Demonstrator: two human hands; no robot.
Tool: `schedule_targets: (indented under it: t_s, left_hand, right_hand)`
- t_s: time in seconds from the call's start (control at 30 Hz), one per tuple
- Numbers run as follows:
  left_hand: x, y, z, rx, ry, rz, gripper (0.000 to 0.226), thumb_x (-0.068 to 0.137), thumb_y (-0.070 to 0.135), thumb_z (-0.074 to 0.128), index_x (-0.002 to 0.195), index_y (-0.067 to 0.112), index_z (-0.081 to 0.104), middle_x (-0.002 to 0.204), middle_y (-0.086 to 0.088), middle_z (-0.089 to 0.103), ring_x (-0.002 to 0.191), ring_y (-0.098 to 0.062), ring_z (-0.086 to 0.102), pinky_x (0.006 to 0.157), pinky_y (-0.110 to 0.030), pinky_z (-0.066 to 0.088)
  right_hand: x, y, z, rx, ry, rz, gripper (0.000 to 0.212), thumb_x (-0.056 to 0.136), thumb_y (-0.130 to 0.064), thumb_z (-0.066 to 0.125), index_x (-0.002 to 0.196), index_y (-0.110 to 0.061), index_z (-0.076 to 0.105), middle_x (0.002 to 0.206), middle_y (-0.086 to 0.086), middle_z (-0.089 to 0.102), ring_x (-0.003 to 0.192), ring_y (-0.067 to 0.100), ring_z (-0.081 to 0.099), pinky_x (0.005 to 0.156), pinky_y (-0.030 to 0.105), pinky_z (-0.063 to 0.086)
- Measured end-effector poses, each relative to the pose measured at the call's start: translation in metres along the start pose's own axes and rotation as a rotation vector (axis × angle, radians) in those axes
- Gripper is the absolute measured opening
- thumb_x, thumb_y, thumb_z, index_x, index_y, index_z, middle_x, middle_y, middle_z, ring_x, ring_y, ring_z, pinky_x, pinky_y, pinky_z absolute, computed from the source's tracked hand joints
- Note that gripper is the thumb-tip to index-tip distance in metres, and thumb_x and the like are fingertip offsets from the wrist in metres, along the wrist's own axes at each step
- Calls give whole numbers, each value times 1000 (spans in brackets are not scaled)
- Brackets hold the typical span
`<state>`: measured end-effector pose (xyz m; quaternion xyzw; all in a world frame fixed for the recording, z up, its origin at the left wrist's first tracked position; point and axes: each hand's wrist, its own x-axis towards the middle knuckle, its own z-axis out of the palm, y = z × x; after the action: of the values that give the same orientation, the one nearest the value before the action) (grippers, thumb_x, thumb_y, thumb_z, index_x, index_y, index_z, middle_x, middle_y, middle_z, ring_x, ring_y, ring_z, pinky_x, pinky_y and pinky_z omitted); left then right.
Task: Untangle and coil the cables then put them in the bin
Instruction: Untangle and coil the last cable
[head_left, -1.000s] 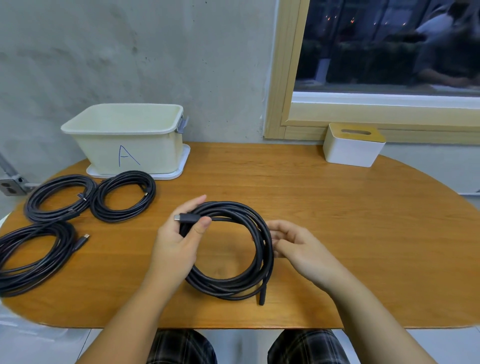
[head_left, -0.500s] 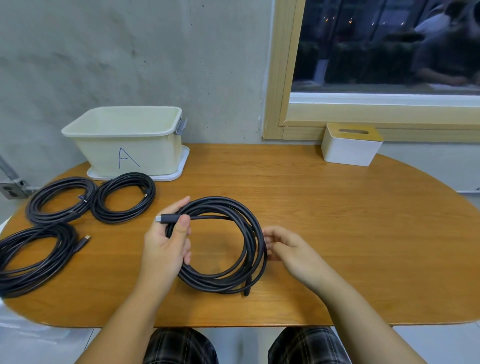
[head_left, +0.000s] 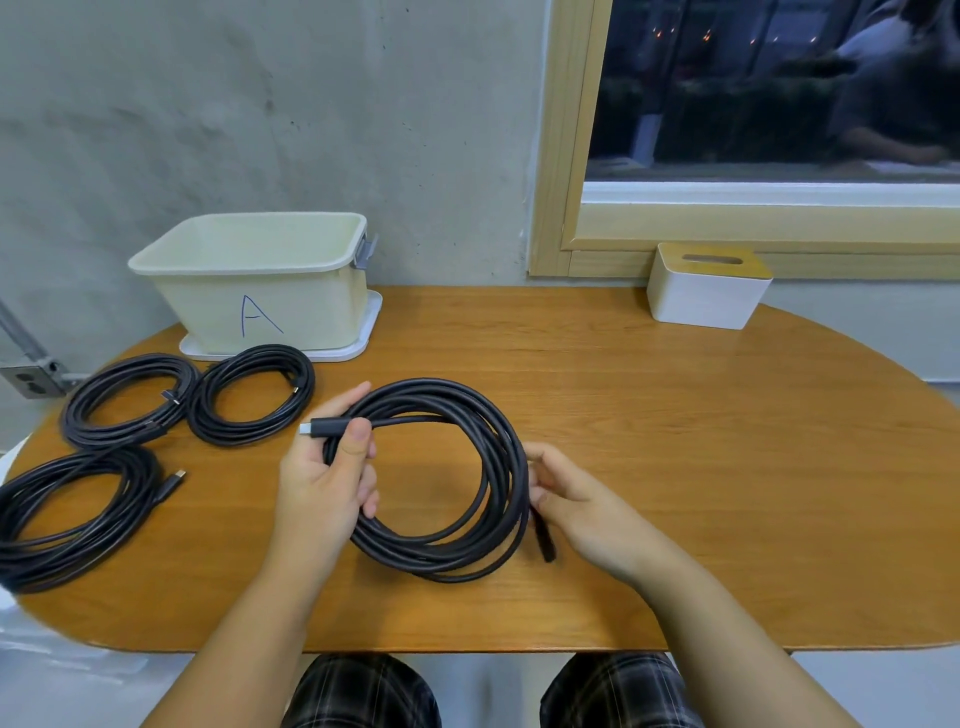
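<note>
The coiled black cable (head_left: 441, 483) is held just above the oval wooden table (head_left: 675, 441): left hand (head_left: 327, 483) fingers pinching its plug end, right hand (head_left: 576, 499) fingers closed round the opposite loops; both grips should be kept firm so the loops stay together on the way to the cream plastic bin (head_left: 260, 291)

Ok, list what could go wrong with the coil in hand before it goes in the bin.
1. The coil has no tie; only the left hand grips it, so loops may spring apart when lifted.
2. Its loose plug end by the right hand could snag on the bin rim.
</note>
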<state>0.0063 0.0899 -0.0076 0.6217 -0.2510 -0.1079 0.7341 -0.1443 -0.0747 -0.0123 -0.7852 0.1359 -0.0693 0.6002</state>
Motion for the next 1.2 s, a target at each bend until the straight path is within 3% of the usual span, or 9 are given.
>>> schedule_targets:
  t_s: [0.13, 0.23, 0.37, 0.5, 0.63, 0.8, 0.93, 1.03, 1.2]
  left_hand:
    - [-1, 0, -1, 22, -30, -4, 29, 85, 31, 51, 112, 39, 59, 68, 2, 49, 41, -10, 34, 37, -22, 37]
    - [-2, 2, -1, 130, -56, 8, 30, 82, 33, 53, 109, 43, 60, 65, 1, 50, 41, -12, 37, 38, -24, 39]
    - [-5, 8, -1, 341, -104, 62, 32, 81, 38, 53, 112, 43, 60, 95, -19, 63, 88, -44, 56, 80, -55, 49]
    - [-5, 7, 2, 432, -49, 136, 29, 83, 40, 49, 111, 43, 55, 103, 36, 60, 103, 16, 51, 84, -5, 41]
    - [-1, -2, 2, 471, 40, 142, 25, 92, 33, 48, 115, 44, 51, 110, 39, 47, 100, 28, 42, 79, 4, 32]
    - [-1, 4, 3, 414, 78, 113, 27, 96, 22, 49, 112, 44, 52, 106, 33, 50, 93, 19, 52, 79, -4, 40]
    - [0, 6, 2, 339, 105, 83, 30, 96, 26, 50, 105, 54, 54, 98, 7, 60, 81, -30, 58, 75, -47, 48]
    - [1, 8, 4, 331, 101, 96, 29, 96, 28, 49, 104, 55, 54, 90, 15, 59, 68, -11, 54, 65, -28, 44]
    - [-1, 11, 7, 387, 123, 114, 25, 96, 24, 49, 112, 43, 52, 97, 37, 53, 92, 23, 50, 69, 3, 35]
  right_hand:
    - [0, -2, -12, -253, 83, 19, 32, 101, -7, 36, 113, -26, 59, 92, -15, 58, 82, -11, 50, 81, 9, 38]
    - [6, 1, -23, -489, 212, -10, 37, 98, -1, 36, 119, -20, 60, 101, -6, 54, 97, 1, 48, 89, 16, 35]
    - [6, 2, -33, -634, 312, 2, 40, 98, 0, 35, 121, -20, 61, 97, -5, 51, 100, 11, 48, 80, 14, 28]
    - [-1, -9, -27, -510, 332, 0, 29, 99, -10, 41, 113, -23, 63, 95, -11, 56, 96, 5, 51, 76, 11, 33]
    - [-7, -27, -16, -244, 290, 41, 20, 98, -19, 47, 85, -21, 63, 71, -12, 59, 57, -5, 52, 54, 7, 37]
    - [-8, -39, -11, 34, 231, 83, 14, 96, -11, 50, 97, -11, 64, 67, -8, 60, 56, 6, 56, 60, 21, 48]
    - [-6, -40, -6, -86, 267, 82, 13, 94, -14, 52, 92, -18, 64, 74, -5, 61, 68, 12, 53, 70, 27, 44]
    - [-3, -41, -1, -111, 310, 87, 8, 88, -17, 54, 85, -17, 61, 83, 3, 65, 72, 20, 54, 75, 33, 47]
    - [1, -41, 2, 72, 321, 158, 9, 88, -13, 57, 83, -12, 65, 79, 2, 63, 71, 10, 53, 73, 29, 48]
